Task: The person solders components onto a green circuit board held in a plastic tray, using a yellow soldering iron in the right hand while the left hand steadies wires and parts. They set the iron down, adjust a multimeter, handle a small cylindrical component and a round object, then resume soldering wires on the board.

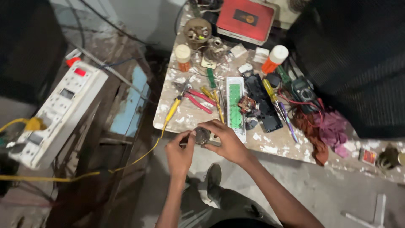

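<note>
Both of my hands meet at the near edge of the paint-stained worktable [270,145]. They hold a small dark round part [202,135] between them. My left hand [180,154] grips it from the left side. My right hand [225,139] curls over it from the right and top. The part is mostly covered by my fingers. Just beyond my hands lies an opened white casing with a green circuit board [235,105] and a black cover [263,103] beside it.
On the table lie red-handled pliers [198,100], a yellow-handled tool [174,109], screwdrivers [272,95], a multimeter [303,90], cloths [325,131], two orange bottles with white caps [273,59], a bowl of parts [198,31] and a red box [246,17]. A white extension board [57,114] with a yellow cable sits left.
</note>
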